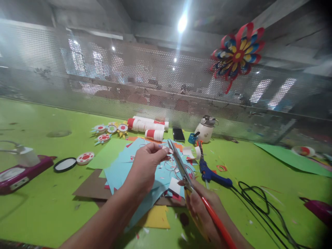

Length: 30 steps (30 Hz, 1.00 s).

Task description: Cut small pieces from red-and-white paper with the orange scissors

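My left hand (146, 166) pinches a small white paper piece (168, 149) above a pile of light blue paper sheets (124, 169). My right hand (201, 207) grips red-handled scissors (181, 166), whose blades point up and away, with the tips right at the white piece. Under the blue sheets lie brown cardboard (90, 188) and a yellow sheet (155, 218). Curled paper trimmings lie on the blue sheets between the two hands.
On the green table (52, 207): a blue glue gun (211, 174) with black cable (259, 200), red-and-white paper rolls (149, 126), paper flowers (109, 131), a black phone (178, 134), a white jar (204, 129), a pink device (18, 171) at left. A paper pinwheel (237, 53) hangs on the mesh screen.
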Available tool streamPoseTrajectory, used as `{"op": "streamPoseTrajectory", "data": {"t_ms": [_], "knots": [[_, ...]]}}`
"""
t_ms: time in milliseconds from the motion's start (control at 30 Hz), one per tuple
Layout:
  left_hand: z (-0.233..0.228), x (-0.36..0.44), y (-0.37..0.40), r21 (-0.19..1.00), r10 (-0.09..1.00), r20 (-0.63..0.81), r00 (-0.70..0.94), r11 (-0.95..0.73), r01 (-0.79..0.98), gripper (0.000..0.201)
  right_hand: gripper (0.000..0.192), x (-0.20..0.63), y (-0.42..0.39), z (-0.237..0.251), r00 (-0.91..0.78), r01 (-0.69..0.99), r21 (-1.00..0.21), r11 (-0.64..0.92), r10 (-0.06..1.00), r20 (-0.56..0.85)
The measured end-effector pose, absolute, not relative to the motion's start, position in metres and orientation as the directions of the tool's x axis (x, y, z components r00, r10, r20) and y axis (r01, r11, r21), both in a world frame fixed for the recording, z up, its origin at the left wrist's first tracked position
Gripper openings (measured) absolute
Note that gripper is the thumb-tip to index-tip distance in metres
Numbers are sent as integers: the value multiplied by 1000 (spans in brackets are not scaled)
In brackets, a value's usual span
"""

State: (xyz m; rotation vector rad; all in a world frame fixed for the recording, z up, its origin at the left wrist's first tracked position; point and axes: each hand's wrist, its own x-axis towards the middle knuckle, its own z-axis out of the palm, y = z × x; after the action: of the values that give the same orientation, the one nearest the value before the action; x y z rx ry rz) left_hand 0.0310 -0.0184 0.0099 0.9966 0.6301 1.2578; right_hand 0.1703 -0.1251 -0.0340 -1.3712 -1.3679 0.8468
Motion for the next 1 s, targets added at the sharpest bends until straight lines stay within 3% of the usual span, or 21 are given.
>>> {"op": "streamPoseTrajectory", "data": {"t_ms": [667, 900, 1000], "knots": [[8, 30, -17, 886, 957, 128, 261, 8, -464, 16, 50, 163, -127, -33, 202, 341, -931, 128, 958, 206], [8, 30, -18, 910, 934, 145, 326, 3, -414, 15, 37, 157, -130, -25, 218, -3, -999, 45, 975, 44], [9, 30, -19, 909, 930, 146, 337, 9, -417, 15, 34, 159, -130, -21, 160, 2, -1000, 9, 987, 9]]}}
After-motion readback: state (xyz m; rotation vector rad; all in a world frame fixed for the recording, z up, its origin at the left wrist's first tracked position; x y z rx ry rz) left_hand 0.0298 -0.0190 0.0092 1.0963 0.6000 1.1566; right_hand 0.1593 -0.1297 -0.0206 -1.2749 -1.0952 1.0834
